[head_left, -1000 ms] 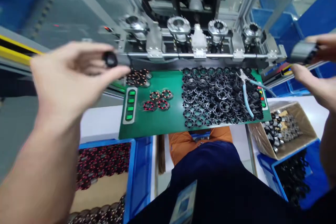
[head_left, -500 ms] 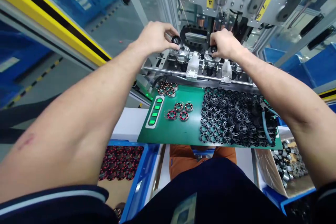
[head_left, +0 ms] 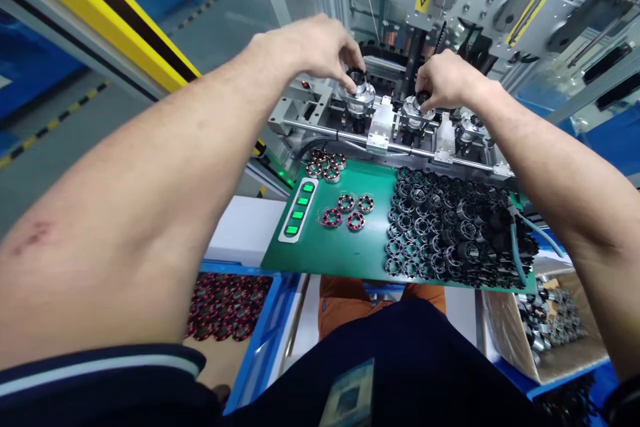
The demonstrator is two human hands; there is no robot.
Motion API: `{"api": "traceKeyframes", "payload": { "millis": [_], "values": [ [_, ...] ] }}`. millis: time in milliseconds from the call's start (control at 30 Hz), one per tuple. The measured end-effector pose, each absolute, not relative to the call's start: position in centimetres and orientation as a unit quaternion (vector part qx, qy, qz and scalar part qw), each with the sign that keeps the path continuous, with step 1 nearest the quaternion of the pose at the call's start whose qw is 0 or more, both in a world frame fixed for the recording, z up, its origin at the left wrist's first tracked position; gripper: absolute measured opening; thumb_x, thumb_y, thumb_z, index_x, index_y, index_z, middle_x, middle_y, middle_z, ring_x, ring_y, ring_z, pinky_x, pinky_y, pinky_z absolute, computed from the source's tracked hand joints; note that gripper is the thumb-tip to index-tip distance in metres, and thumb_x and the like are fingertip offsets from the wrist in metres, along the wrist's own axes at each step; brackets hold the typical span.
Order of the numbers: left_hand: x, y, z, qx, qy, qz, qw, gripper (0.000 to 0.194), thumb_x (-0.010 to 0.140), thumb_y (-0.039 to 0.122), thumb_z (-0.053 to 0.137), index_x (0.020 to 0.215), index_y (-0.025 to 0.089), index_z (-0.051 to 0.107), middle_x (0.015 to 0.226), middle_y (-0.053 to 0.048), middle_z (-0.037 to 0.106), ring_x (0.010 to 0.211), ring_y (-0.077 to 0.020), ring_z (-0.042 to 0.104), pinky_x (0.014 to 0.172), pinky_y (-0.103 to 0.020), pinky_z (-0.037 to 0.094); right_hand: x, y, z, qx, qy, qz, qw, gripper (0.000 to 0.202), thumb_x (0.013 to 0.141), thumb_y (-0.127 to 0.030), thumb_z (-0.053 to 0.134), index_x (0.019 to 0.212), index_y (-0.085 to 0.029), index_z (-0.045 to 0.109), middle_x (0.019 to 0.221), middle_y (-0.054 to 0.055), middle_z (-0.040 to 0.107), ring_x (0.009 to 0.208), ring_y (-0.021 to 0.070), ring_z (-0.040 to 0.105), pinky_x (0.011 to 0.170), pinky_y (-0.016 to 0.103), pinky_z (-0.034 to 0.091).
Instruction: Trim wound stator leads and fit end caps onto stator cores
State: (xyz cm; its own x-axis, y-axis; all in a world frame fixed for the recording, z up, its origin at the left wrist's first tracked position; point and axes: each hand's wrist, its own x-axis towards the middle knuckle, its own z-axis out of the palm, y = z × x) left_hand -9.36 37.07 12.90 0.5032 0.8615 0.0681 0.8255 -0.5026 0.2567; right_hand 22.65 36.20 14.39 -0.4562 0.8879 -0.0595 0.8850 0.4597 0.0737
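Observation:
My left hand [head_left: 334, 53] curls its thumb and fingers around a black ring part [head_left: 357, 75] on top of the left round metal fixture [head_left: 361, 104]. Farther right, my right hand [head_left: 445, 82] pinches another black part [head_left: 423, 97] at the top of the second metal fixture [head_left: 416, 119]. Both fixtures belong to the machine behind the green work surface. The undersides of both parts are hidden in the fixtures.
On the green board [head_left: 345, 257] lie copper-wound rings [head_left: 356, 221], many black rings [head_left: 420, 223], pliers [head_left: 517, 247] and a green-lit button strip [head_left: 299, 210]. A blue bin [head_left: 270, 320] stands lower left, a carton [head_left: 505, 333] lower right. Machine heads [head_left: 463, 7] hang above.
The whole view has shifted, with the fixtures now farther right in it. The black part under my left hand was tilted above the fixture and now sits upright on it. My right hand stays at its fixture.

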Motion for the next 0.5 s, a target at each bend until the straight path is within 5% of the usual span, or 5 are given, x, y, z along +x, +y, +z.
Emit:
{"api": "traceKeyframes", "payload": {
  "millis": [133, 367, 500],
  "values": [
    [-9.6, 37.1, 12.3, 0.86, 0.489, 0.098, 0.105, 0.047, 0.103, 0.034, 0.098, 0.142, 0.014, 0.084, 0.126, -0.011, 0.09, 0.119, -0.026, 0.088, 0.116, -0.049, 0.07, 21.4, 34.6, 16.3, 0.499, 0.859, 0.05, 0.102, 0.046, 0.087, -0.034, 0.109, 0.126, -0.016, 0.092, 0.12, 0.01, 0.093, 0.12, 0.0327, 0.087, 0.117, 0.049, 0.068],
    [-9.4, 37.4, 13.3, 0.859, 0.504, 0.036, 0.084, 0.064, 0.102, 0.046, 0.096, 0.151, 0.009, 0.082, 0.128, -0.003, 0.089, 0.125, -0.0219, 0.087, 0.118, -0.035, 0.063, 21.4, 34.1, 17.6, 0.477, 0.87, 0.022, 0.124, 0.051, 0.096, -0.032, 0.103, 0.136, -0.004, 0.089, 0.125, 0.011, 0.093, 0.122, 0.0266, 0.086, 0.119, 0.045, 0.066],
    [-8.3, 37.5, 13.9, 0.855, 0.514, -0.006, 0.067, 0.065, 0.097, 0.043, 0.101, 0.152, 0.013, 0.083, 0.133, -0.004, 0.089, 0.138, -0.0279, 0.083, 0.126, -0.044, 0.06, 21.7, 34.9, 17.2, 0.474, 0.871, 0.004, 0.127, 0.058, 0.096, -0.041, 0.103, 0.136, -0.002, 0.088, 0.124, 0.011, 0.093, 0.123, 0.0265, 0.087, 0.123, 0.047, 0.065]
  ]
}}
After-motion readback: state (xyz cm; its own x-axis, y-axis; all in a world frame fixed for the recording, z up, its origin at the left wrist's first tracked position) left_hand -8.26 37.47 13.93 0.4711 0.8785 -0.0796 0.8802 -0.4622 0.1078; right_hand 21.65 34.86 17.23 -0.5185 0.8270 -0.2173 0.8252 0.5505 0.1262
